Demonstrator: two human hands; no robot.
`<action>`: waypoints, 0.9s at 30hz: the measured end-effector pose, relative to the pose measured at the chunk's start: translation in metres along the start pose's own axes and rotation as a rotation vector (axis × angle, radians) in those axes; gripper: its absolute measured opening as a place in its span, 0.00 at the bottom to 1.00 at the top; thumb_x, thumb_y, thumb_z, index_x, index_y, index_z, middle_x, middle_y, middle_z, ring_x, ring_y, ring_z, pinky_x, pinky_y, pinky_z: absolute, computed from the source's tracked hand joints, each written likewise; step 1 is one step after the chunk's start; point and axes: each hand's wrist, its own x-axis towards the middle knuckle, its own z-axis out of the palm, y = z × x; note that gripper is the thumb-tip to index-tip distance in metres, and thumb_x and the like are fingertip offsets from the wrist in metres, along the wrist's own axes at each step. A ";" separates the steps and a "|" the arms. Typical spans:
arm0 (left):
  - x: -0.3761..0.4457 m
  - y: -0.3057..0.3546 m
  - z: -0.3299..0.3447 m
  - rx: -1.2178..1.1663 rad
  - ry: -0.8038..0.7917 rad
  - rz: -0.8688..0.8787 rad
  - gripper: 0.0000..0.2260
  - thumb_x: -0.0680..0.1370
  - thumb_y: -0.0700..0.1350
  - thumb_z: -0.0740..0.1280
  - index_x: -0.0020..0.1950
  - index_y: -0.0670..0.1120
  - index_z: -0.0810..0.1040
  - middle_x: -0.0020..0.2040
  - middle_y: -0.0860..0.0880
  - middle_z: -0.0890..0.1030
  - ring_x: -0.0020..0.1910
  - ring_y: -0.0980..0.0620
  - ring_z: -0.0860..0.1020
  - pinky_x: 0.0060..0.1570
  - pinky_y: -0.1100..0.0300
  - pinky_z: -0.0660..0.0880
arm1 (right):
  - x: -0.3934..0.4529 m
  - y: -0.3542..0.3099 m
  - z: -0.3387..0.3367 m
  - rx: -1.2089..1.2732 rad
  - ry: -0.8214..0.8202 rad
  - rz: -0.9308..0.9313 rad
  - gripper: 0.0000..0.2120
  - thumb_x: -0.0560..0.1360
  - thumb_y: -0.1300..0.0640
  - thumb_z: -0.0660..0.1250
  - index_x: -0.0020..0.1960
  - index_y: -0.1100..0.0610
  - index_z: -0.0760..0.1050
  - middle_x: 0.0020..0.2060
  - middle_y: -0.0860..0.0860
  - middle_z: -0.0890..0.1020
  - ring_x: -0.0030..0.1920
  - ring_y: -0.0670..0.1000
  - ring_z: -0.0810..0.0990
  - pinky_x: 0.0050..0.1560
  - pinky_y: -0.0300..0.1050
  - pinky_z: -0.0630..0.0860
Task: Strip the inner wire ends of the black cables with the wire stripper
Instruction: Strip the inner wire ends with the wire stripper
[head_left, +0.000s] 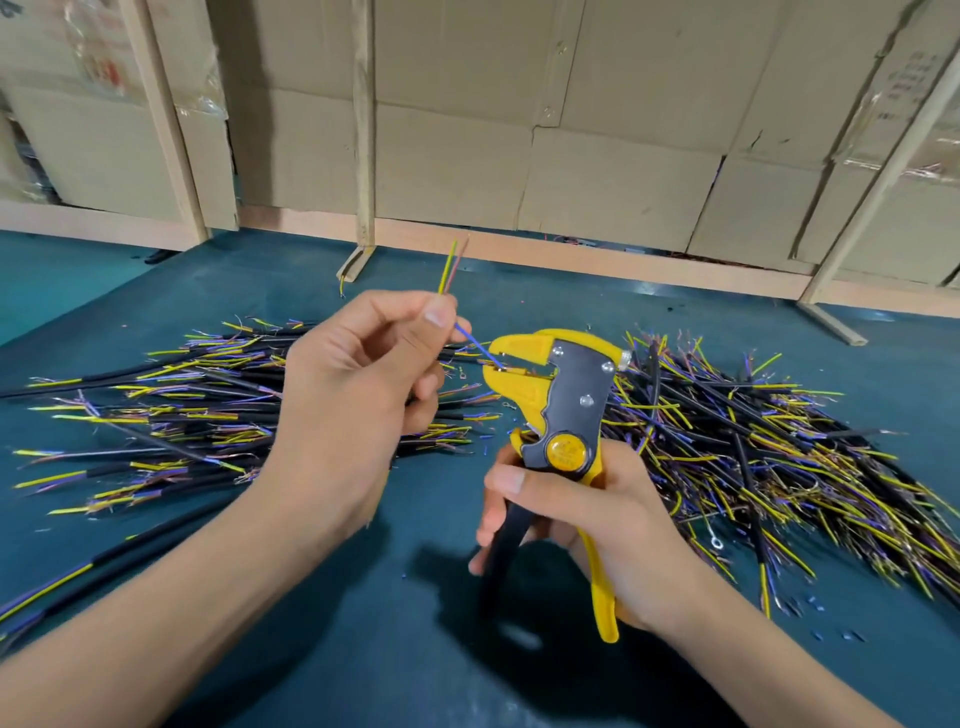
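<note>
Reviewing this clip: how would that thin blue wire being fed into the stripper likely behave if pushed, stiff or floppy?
Probably slightly springy: the blue wire spans straight from the left hand to the stripper without sagging. It looks thin, so a hard end-on push would likely buckle it. Likely very light; two fingertips pinch it.

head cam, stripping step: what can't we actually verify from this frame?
- Black cable in the left hand: hidden by the palm and fingers; only its inner wires show.
- Blue wire tip: hidden inside the mouth of the wire stripper; whether it is stripped cannot be told.
- Stripper handles: partly covered by the right hand.
- Embossing on the yellow pivot cap: too small to read.
- Right pile of cables: cut off by the frame edge.
</note>
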 end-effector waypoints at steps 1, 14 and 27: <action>-0.002 -0.001 0.002 -0.002 0.003 0.004 0.04 0.74 0.48 0.71 0.42 0.48 0.84 0.40 0.41 0.76 0.28 0.53 0.65 0.24 0.65 0.60 | 0.000 0.001 0.001 0.015 -0.007 0.000 0.06 0.75 0.58 0.71 0.43 0.61 0.81 0.36 0.59 0.81 0.39 0.61 0.80 0.43 0.60 0.81; -0.011 -0.011 0.006 0.032 0.041 0.056 0.03 0.75 0.49 0.72 0.44 0.51 0.83 0.39 0.44 0.82 0.29 0.54 0.69 0.24 0.66 0.64 | 0.004 0.007 -0.006 0.078 0.005 -0.038 0.08 0.76 0.60 0.70 0.40 0.63 0.79 0.34 0.59 0.80 0.37 0.61 0.81 0.43 0.62 0.81; -0.014 -0.014 0.010 -0.043 0.030 0.004 0.04 0.75 0.47 0.71 0.43 0.48 0.83 0.41 0.43 0.82 0.28 0.53 0.68 0.23 0.65 0.62 | 0.005 0.001 -0.003 0.071 0.027 0.007 0.06 0.74 0.62 0.69 0.38 0.61 0.79 0.33 0.59 0.79 0.35 0.61 0.81 0.41 0.64 0.81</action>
